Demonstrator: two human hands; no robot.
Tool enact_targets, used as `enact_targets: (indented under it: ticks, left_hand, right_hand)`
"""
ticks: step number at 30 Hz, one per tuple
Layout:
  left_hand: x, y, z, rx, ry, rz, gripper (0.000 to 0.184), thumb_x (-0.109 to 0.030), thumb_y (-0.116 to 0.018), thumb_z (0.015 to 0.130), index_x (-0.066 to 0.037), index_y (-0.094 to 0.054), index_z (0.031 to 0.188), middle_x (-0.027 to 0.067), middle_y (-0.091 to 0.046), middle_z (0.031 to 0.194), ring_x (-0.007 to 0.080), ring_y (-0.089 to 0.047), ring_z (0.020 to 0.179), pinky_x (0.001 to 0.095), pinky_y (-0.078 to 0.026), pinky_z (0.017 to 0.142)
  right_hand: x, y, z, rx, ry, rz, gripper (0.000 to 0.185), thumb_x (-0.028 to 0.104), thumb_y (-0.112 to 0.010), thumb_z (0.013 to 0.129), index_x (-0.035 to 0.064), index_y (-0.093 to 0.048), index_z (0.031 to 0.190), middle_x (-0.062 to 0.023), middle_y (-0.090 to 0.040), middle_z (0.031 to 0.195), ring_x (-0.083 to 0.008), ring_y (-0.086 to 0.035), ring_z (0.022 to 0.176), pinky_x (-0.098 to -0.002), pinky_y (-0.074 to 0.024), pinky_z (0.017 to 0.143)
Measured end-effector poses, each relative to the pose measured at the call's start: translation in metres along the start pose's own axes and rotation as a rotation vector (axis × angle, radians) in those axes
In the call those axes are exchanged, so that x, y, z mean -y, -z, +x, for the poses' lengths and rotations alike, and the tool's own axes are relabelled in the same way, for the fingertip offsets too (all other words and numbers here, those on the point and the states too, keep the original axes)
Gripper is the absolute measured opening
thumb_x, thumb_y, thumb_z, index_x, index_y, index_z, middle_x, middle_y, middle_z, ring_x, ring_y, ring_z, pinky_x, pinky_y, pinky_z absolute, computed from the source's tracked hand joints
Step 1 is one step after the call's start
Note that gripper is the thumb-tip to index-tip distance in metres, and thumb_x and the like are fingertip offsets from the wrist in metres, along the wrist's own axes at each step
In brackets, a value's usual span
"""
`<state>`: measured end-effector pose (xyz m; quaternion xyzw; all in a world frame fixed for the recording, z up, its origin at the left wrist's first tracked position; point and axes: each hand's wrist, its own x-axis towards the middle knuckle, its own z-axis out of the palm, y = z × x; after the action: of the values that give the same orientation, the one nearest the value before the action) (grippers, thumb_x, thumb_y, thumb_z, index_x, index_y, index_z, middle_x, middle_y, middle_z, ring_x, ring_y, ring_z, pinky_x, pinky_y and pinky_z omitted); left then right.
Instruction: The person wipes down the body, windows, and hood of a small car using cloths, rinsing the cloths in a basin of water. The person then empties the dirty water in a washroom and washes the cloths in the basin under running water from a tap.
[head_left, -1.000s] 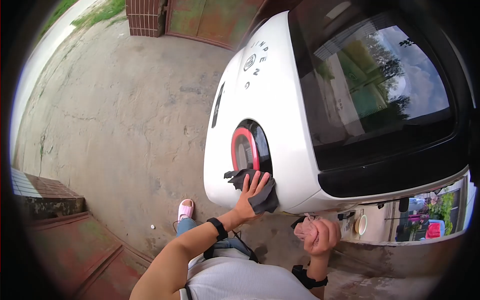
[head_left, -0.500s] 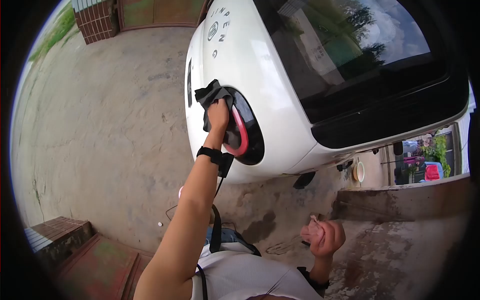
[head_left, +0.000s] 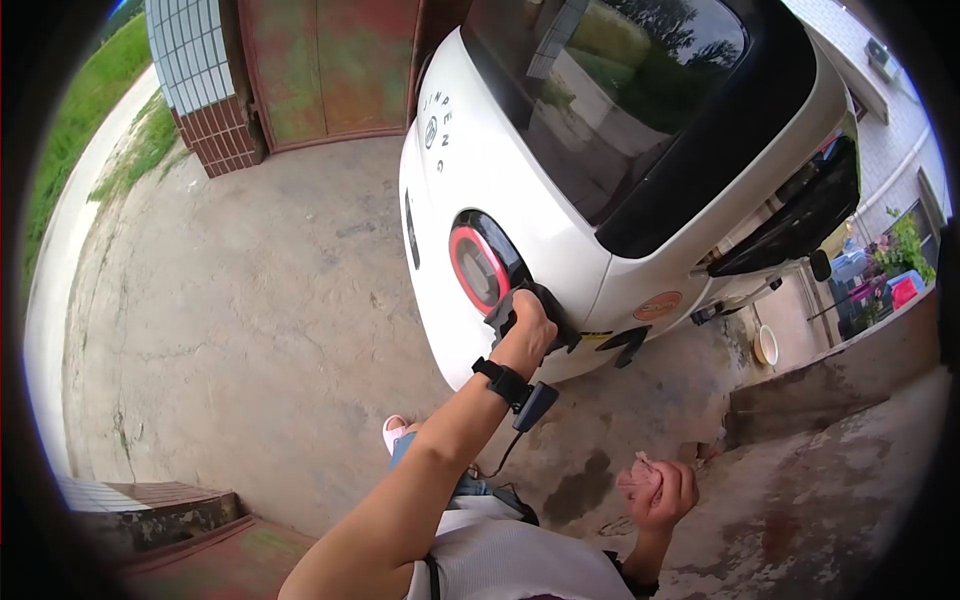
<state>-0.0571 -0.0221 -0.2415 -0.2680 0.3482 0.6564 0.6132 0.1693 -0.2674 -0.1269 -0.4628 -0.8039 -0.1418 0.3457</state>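
My left hand (head_left: 530, 325) is closed on a dark grey cloth (head_left: 555, 312), which it presses against the white body of a small car (head_left: 560, 215). The cloth lies at the lower right edge of a round tail light (head_left: 480, 265) with a red ring and black surround. A black strap with a small device (head_left: 515, 390) is around my left wrist. Low on the right, my right hand (head_left: 668, 495) is closed around a crumpled pale pink piece, cloth or paper (head_left: 640, 478), held away from the car.
A dark rear window (head_left: 610, 110) is above the tail light. To the right are a low concrete wall (head_left: 830, 360) and a pale basin (head_left: 766, 345). A rusty metal gate (head_left: 330, 70) and tiled pillar (head_left: 200, 80) are at the back left. Cracked concrete ground (head_left: 250, 300) lies on the left.
My left hand and the dark cloth have moved from the upper left side of the tail light to its lower right, uncovering the lamp. The view has shifted; my right hand keeps its grip.
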Motion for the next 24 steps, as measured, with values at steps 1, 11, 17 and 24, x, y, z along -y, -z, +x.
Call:
enact_targets:
  ticks: [1,11,17,24]
  left_hand:
    - [-0.004,-0.005,-0.009,0.178,0.053,-0.009,0.033,-0.018,-0.033,0.088,-0.005,-0.064,0.089,0.0133,-0.066,0.096,0.0284,-0.061,0.092,0.0431,-0.047,0.087]
    - [-0.182,0.007,-0.096,0.988,0.195,0.260,0.061,-0.052,-0.028,0.095,-0.009,-0.045,0.134,0.0080,-0.050,0.134,0.0273,-0.050,0.120,0.0471,-0.037,0.102]
    - [-0.338,0.050,-0.085,0.939,-0.082,0.773,0.055,-0.047,-0.033,0.096,-0.007,-0.048,0.131,0.0053,-0.057,0.122,0.0191,-0.055,0.108,0.0345,-0.045,0.089]
    - [-0.413,0.094,-0.050,0.769,-0.838,1.765,0.019,-0.012,-0.055,0.085,0.001,-0.053,0.099,0.0185,-0.064,0.087,0.0327,-0.064,0.074,0.0365,-0.049,0.067]
  right_hand:
    - [0.004,0.000,-0.004,0.018,-0.038,0.000,0.015,0.013,-0.052,0.076,0.0012,-0.060,0.080,-0.0132,-0.057,0.075,-0.0322,-0.057,0.063,-0.0398,-0.0456,0.054]
    - [0.100,-0.063,0.015,0.067,-0.343,0.146,0.012,0.007,-0.050,0.081,0.0002,-0.059,0.081,-0.0145,-0.057,0.074,-0.0346,-0.057,0.067,-0.0391,-0.0455,0.058]
    - [0.203,-0.163,0.084,0.120,-0.832,0.908,0.021,0.016,-0.050,0.094,-0.0010,-0.058,0.085,-0.0032,-0.059,0.077,-0.0100,-0.051,0.073,-0.0251,-0.0414,0.068]
    - [0.299,-0.235,0.149,0.686,-0.709,1.418,0.026,0.025,-0.050,0.097,0.0006,-0.059,0.099,-0.0040,-0.059,0.094,-0.0105,-0.055,0.086,-0.0246,-0.0444,0.078]
